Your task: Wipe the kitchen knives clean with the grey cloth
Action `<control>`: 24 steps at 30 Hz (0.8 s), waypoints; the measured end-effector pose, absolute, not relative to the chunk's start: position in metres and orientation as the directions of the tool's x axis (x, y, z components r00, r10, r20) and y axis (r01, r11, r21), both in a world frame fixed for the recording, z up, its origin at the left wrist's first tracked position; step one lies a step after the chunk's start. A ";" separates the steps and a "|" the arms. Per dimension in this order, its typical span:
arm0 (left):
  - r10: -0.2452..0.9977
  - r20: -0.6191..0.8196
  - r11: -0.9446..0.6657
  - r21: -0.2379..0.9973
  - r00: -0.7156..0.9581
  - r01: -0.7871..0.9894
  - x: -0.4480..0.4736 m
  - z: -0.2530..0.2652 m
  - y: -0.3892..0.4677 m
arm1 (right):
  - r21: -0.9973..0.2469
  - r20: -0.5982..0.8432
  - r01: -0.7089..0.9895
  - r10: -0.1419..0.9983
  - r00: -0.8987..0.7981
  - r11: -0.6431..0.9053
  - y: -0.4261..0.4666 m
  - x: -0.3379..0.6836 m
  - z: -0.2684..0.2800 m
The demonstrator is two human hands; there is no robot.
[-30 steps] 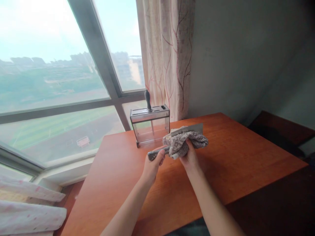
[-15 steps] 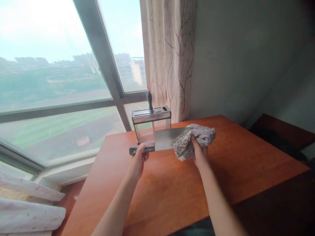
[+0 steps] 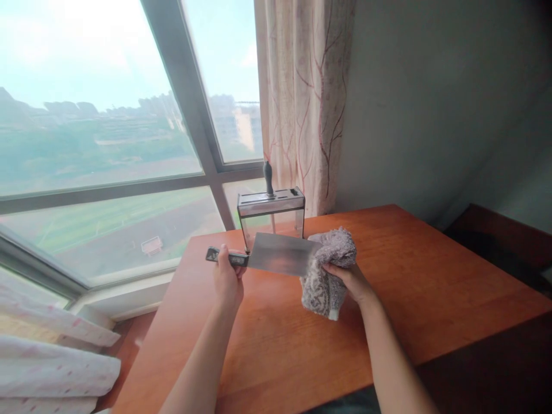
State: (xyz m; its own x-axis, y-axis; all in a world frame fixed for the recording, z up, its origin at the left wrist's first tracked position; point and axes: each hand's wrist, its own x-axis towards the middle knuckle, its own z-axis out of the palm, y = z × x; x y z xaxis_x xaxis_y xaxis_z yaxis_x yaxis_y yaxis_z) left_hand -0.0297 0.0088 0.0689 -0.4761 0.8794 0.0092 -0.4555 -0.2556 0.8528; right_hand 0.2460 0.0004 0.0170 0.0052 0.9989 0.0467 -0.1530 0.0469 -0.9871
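Held on the near side of the clear-walled knife block (image 3: 276, 202), the cleaver (image 3: 280, 254) has its long axis running from hand to hand. The left hand (image 3: 228, 279) is closed round its dark, riveted handle (image 3: 238, 260); the right hand (image 3: 350, 279) grips a fluffy, mottled grey cloth (image 3: 323, 296) against the broad metal blade's far end. The boxy block stands on a smooth reddish-brown table (image 3: 276, 356).
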 end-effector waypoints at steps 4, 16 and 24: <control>0.889 -0.014 -0.192 0.896 -0.458 -0.400 -0.028 0.077 0.007 | -0.978 0.037 -0.205 0.999 0.007 0.038 0.001 0.248 0.018; 0.947 0.126 -0.197 0.955 -0.296 -0.220 -0.003 0.107 0.025 | -0.998 -0.015 0.062 0.862 -0.507 0.019 0.001 0.229 0.062; 0.987 0.108 -0.122 0.985 -0.116 -0.120 0.006 0.120 0.030 | -0.999 0.040 -0.006 0.877 -0.479 0.042 0.012 0.205 0.082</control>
